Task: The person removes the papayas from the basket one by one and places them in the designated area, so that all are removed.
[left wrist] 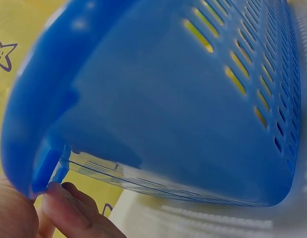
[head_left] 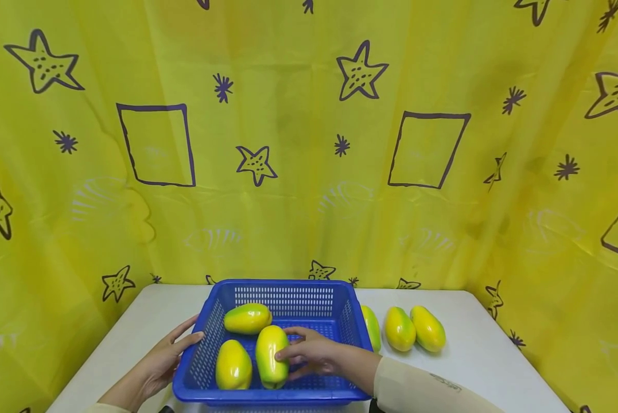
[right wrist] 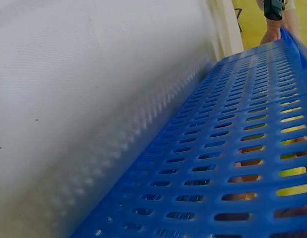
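A blue plastic basket with slotted walls stands on the table, three glossy yellow-green mangoes inside it. My right hand reaches in over the basket's right side and grips the middle mango, thumb on its near face. Left of that lie one mango towards the back and another mango at the front. With thumb and fingers, my left hand holds the basket's left rim; the left wrist view shows the fingers under that rim. In the right wrist view the basket's wall hides most of the right hand.
On the white table, right of the basket, lie two mangoes side by side, a left mango and a right mango. Another mango is partly hidden by the basket's right wall. A yellow patterned curtain hangs behind and at both sides.
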`<state>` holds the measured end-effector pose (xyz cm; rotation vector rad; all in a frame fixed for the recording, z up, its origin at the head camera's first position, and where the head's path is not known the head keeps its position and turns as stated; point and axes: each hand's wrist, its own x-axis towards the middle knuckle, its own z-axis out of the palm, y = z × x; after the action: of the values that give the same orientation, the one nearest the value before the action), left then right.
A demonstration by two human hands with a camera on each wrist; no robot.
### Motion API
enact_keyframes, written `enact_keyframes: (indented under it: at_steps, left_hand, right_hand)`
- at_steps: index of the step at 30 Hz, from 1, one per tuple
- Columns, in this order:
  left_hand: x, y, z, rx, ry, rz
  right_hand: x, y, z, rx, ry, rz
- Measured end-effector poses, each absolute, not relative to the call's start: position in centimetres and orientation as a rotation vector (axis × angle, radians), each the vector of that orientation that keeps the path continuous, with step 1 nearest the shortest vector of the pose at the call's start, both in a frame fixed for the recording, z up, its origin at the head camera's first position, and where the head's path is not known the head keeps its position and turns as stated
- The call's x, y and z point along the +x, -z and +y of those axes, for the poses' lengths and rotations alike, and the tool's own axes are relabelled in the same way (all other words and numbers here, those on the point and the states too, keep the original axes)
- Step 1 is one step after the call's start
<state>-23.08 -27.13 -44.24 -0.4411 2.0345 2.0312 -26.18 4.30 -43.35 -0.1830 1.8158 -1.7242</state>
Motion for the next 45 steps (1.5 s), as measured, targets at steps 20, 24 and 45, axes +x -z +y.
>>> enact_keyframes:
  at_steps: [20,24,45]
  left_hand:
    - [-23.0,44.3,-27.1,-0.451,-2.036,2.028]
    - [-23.0,44.3,-27.2,-0.439,-2.038,2.023]
    - [-23.0,44.1,-27.0,-0.469,-2.031,2.03]
  right_hand:
    - [-25.4,42.5,7.0,-0.176,1.732,1.776]
    - [-25.4,42.2,7.7,-0.18,1.737,1.79]
    - [-25.6,40.9,10.7,-0.15,1.741,1.825]
